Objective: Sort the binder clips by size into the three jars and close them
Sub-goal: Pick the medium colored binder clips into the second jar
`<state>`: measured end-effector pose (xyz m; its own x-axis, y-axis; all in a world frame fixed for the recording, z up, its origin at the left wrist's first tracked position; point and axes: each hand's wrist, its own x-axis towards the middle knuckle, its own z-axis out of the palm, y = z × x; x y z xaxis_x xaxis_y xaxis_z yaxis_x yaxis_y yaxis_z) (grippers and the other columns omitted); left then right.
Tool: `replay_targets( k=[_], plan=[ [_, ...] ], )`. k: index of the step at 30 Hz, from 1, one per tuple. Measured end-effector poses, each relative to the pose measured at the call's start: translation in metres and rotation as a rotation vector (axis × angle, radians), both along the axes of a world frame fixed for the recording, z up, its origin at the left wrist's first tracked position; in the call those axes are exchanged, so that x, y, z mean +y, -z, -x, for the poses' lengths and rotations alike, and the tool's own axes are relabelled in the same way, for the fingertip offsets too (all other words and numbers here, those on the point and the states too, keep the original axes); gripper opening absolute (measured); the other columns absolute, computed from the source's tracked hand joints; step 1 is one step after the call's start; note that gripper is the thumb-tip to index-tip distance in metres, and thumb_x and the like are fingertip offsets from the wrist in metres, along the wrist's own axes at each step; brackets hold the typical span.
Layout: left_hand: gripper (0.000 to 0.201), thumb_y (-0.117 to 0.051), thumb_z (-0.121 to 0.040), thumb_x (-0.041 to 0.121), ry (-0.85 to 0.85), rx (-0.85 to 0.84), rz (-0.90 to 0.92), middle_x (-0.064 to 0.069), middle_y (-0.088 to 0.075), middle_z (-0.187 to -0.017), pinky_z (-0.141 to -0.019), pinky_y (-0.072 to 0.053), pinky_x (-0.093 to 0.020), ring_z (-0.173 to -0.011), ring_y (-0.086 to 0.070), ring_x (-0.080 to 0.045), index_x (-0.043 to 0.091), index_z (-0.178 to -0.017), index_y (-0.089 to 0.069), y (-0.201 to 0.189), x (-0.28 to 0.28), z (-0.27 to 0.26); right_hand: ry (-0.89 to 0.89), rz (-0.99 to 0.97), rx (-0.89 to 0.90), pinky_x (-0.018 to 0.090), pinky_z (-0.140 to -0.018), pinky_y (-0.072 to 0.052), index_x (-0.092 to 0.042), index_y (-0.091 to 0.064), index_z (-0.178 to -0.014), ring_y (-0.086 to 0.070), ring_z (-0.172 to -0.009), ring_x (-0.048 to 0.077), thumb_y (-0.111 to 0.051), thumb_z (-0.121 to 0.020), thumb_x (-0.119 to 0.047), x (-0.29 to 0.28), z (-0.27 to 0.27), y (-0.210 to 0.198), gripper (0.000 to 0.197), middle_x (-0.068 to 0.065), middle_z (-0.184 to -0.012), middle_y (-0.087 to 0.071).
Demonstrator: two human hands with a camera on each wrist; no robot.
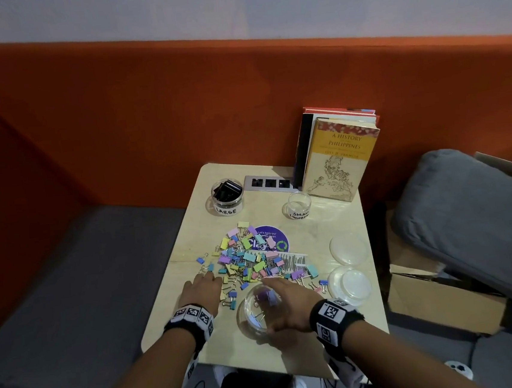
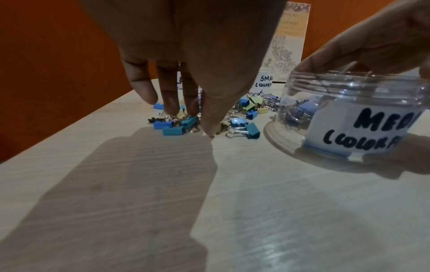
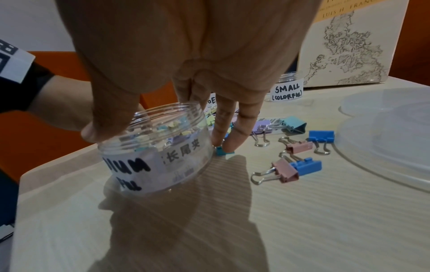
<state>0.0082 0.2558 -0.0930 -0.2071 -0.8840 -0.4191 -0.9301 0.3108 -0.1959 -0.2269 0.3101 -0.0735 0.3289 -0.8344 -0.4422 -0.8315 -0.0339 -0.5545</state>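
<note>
A pile of pastel binder clips (image 1: 248,257) in mixed sizes lies in the middle of the small wooden table (image 1: 338,317). My right hand (image 1: 290,303) grips the open clear jar labelled medium (image 1: 254,319) near the front edge. Its thumb is on one side of the rim and its fingers (image 3: 223,136) run down the other. A few clips lie inside the medium jar (image 3: 163,162). My left hand (image 1: 205,284) reaches into the pile's near left edge. Its straight fingers (image 2: 172,103) touch blue clips (image 2: 172,128). The large jar (image 1: 227,196) holds black clips. The small jar (image 1: 299,205) looks empty.
Two clear lids (image 1: 347,246) (image 1: 352,284) lie at the table's right side. Upright books (image 1: 335,155) and a socket strip (image 1: 269,181) stand at the back. A grey cushion (image 1: 470,220) and a cardboard box (image 1: 430,296) sit to the right, off the table.
</note>
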Motion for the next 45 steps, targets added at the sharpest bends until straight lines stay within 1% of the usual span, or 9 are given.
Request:
replay_targets(
  k=[6, 10, 14, 20, 29, 33, 39, 43, 45],
  plan=[
    [0.044, -0.056, -0.093, 0.024, -0.031, 0.024, 0.012, -0.002, -0.046, -0.138, -0.104, -0.039, -0.041, -0.129, -0.042, -0.023, 0.021, -0.137, -0.047, 0.002, 0.004, 0.001, 0.002, -0.010, 0.000, 0.034, -0.113, -0.033, -0.031, -0.018, -0.154, -0.035, -0.141, 0.021, -0.083, -0.068, -0.048, 0.000, -0.001, -0.004, 0.109, -0.006, -0.159, -0.027],
    [0.050, -0.057, -0.086, 0.034, -0.065, 0.101, 0.024, 0.001, -0.049, -0.134, -0.102, -0.039, -0.042, -0.125, -0.044, -0.023, 0.024, -0.134, -0.048, 0.003, 0.009, 0.003, 0.008, -0.005, 0.003, 0.033, -0.111, -0.035, -0.031, -0.019, -0.154, -0.036, -0.140, 0.020, -0.083, -0.069, -0.046, 0.001, -0.001, -0.005, 0.107, -0.007, -0.158, -0.028],
    [0.051, -0.056, -0.086, 0.052, -0.076, 0.153, 0.034, 0.002, -0.053, -0.129, -0.100, -0.041, -0.042, -0.122, -0.047, -0.023, 0.025, -0.129, -0.049, 0.003, 0.009, 0.008, 0.011, -0.004, 0.001, 0.032, -0.110, -0.035, -0.031, -0.019, -0.154, -0.036, -0.140, 0.019, -0.083, -0.068, -0.046, 0.002, -0.002, -0.004, 0.108, -0.007, -0.159, -0.027],
    [0.041, -0.059, -0.092, 0.041, -0.069, 0.167, -0.004, -0.001, -0.056, -0.130, -0.099, -0.044, -0.038, -0.120, -0.052, -0.023, 0.022, -0.128, -0.053, 0.002, 0.005, 0.005, 0.030, -0.007, -0.015, 0.032, -0.111, -0.034, -0.030, -0.020, -0.154, -0.036, -0.140, 0.019, -0.083, -0.068, -0.047, 0.002, -0.002, -0.004, 0.108, -0.007, -0.158, -0.027],
    [0.045, -0.073, -0.082, 0.020, -0.203, 0.578, -0.002, 0.001, -0.058, -0.121, -0.096, -0.046, -0.027, -0.111, -0.056, -0.015, 0.023, -0.123, -0.055, -0.006, 0.008, -0.018, 0.007, 0.000, -0.015, 0.035, -0.113, -0.034, -0.033, -0.018, -0.154, -0.033, -0.142, 0.019, -0.083, -0.066, -0.052, 0.002, 0.000, 0.001, 0.110, -0.007, -0.159, -0.025],
    [0.039, -0.077, -0.083, 0.023, -0.234, 0.664, 0.002, 0.001, -0.062, -0.113, -0.090, -0.048, -0.022, -0.098, -0.056, -0.010, 0.019, -0.119, -0.061, -0.017, -0.001, -0.024, 0.010, 0.007, -0.021, 0.034, -0.112, -0.033, -0.033, -0.019, -0.154, -0.033, -0.141, 0.019, -0.084, -0.065, -0.052, 0.000, 0.000, 0.004, 0.111, -0.007, -0.159, -0.026],
    [0.032, -0.076, -0.082, 0.026, -0.223, 0.771, 0.031, 0.003, -0.061, -0.104, -0.086, -0.051, -0.025, -0.093, -0.059, -0.011, 0.020, -0.112, -0.063, -0.037, -0.003, -0.013, 0.018, 0.020, -0.038, 0.034, -0.111, -0.036, -0.031, -0.021, -0.154, -0.036, -0.140, 0.020, -0.083, -0.068, -0.047, 0.000, -0.003, 0.003, 0.107, -0.006, -0.158, -0.027],
    [0.030, -0.077, -0.080, 0.025, -0.069, 0.875, -0.013, 0.009, -0.061, -0.100, -0.075, -0.042, -0.008, -0.088, -0.056, -0.002, 0.027, -0.105, -0.061, -0.048, 0.009, 0.002, 0.004, 0.021, -0.046, 0.034, -0.112, -0.035, -0.026, -0.020, -0.155, -0.035, -0.140, 0.021, -0.082, -0.069, -0.046, 0.000, -0.003, 0.003, 0.108, -0.002, -0.158, -0.027],
    [0.032, -0.077, -0.079, 0.026, 0.018, 0.869, -0.072, 0.009, -0.059, -0.100, -0.077, -0.042, -0.008, -0.090, -0.055, -0.001, 0.026, -0.107, -0.062, -0.051, 0.015, 0.012, 0.010, 0.024, -0.050, 0.033, -0.111, -0.036, -0.024, -0.020, -0.155, -0.036, -0.139, 0.021, -0.082, -0.069, -0.045, 0.000, -0.004, 0.004, 0.108, -0.002, -0.158, -0.029]
  ],
)
